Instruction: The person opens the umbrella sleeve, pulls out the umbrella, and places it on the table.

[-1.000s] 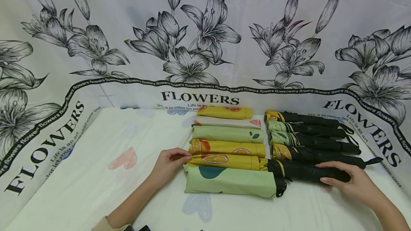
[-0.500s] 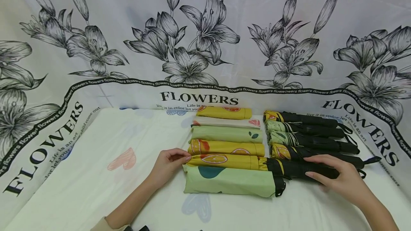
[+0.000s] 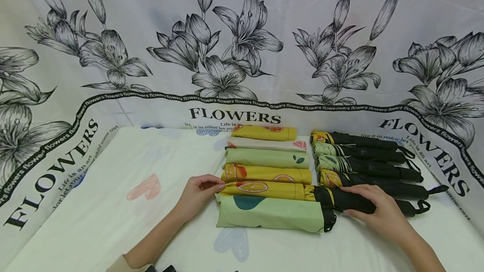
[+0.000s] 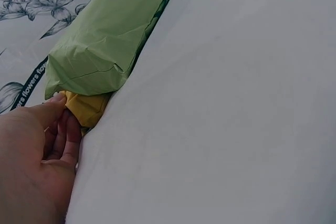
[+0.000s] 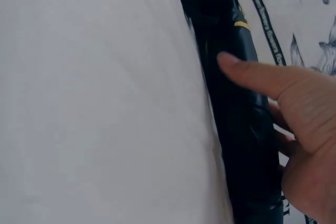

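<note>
A folded black umbrella (image 3: 357, 200) lies partly inside a yellow sleeve (image 3: 280, 191) printed with orange slices. At the sleeve's left end my left hand (image 3: 200, 190) pinches the cloth corner; the left wrist view shows a bit of the yellow cloth (image 4: 86, 109) at its fingertips. My right hand (image 3: 382, 211) grips the umbrella close to the sleeve's mouth, thumb on the near side and fingers across the far side. In the right wrist view the thumb lies over the black cloth (image 5: 241, 124). Just in front rests a green sleeved umbrella (image 3: 272, 214) with a black strap.
Behind lie several flat sleeves, including a yellow one (image 3: 266, 174) and a green one (image 3: 266, 158). To their right sit several folded umbrellas, such as a black one with yellow trim (image 3: 378, 184). A flower-printed curtain (image 3: 242, 53) hangs behind the white cloth (image 3: 181, 238).
My right hand has moved left along the black umbrella, from its far end toward the sleeve's mouth, uncovering the end and its wrist loop. My left hand stays at the sleeve's corner.
</note>
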`<state>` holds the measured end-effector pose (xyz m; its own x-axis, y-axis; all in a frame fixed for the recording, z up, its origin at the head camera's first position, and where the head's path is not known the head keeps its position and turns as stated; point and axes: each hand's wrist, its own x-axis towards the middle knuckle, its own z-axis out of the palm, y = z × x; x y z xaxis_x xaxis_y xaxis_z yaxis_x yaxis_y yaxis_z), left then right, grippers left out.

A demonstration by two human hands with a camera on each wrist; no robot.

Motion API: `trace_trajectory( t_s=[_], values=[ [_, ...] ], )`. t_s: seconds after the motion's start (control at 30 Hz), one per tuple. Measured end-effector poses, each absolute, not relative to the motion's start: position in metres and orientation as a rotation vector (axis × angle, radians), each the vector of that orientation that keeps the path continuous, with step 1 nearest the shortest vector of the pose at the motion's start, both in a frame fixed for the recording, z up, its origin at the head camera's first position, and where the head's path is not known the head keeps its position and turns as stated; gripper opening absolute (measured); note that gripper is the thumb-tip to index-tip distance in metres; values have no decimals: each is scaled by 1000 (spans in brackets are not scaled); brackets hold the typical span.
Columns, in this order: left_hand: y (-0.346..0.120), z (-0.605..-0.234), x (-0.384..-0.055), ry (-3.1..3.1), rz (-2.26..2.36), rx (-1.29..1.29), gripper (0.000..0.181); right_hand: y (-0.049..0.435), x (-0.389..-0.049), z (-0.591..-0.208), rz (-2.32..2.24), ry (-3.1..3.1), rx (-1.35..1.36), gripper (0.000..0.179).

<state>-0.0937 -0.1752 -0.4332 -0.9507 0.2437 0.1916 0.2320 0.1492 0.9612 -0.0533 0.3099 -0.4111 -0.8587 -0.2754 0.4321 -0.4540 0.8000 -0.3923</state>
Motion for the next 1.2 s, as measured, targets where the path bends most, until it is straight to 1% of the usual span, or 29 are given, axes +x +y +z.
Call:
trace_trajectory(
  t_s=[0.13, 0.6, 1.2],
  values=[
    [-176, -433, -94, 2375, 1983, 504, 11, 309, -54, -412, 682, -2623, 555, 65],
    [-176, -433, -94, 2371, 1981, 482, 11, 309, -53, -410, 712, -2591, 608, 62],
    [-175, -434, -94, 2368, 1992, 486, 10, 337, -51, -404, 718, -2653, 550, 60]
  ],
)
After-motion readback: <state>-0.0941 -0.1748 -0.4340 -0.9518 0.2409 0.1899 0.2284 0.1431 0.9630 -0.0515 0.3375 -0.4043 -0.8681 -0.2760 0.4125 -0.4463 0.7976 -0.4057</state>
